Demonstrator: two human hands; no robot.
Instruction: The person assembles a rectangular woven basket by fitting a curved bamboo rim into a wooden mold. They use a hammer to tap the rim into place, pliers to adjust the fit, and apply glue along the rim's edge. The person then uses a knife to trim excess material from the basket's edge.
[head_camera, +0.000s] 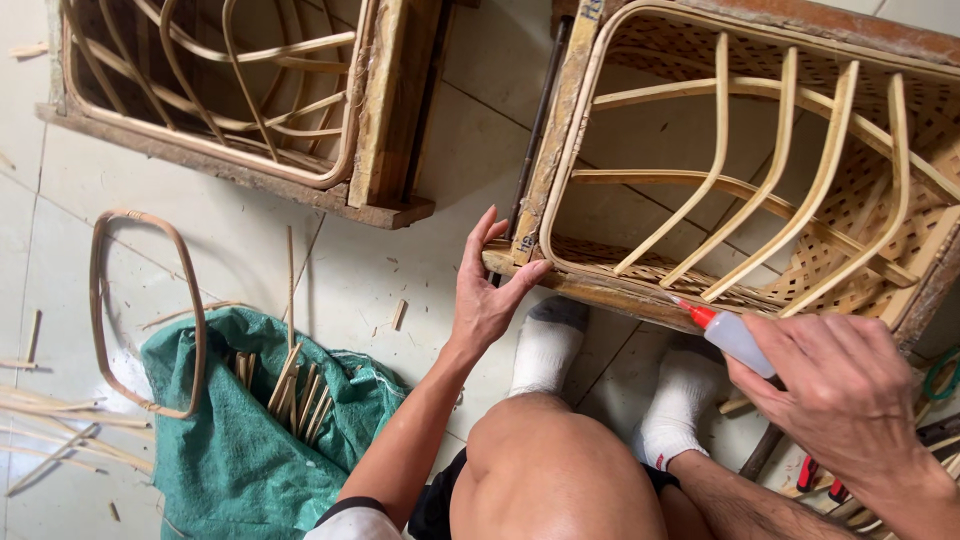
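Observation:
A woven bamboo basket (800, 160) sits inside a wooden frame mould (560, 110) on the tiled floor in front of my knees. My left hand (485, 290) rests open against the frame's near left corner, thumb on the wood. My right hand (840, 385) is closed around a small translucent glue bottle (738, 340). The bottle's red nozzle (697, 313) touches the basket's near rim. Curved bamboo ribs cross the basket's open top. My feet in white socks (545, 345) lie just below the frame.
A second wooden frame with a bamboo basket (230, 90) stands at the upper left. A green sack (250, 440) holds several bamboo strips. A loose bamboo hoop (150, 310) lies beside it. Red-handled pliers (815, 475) lie at the lower right.

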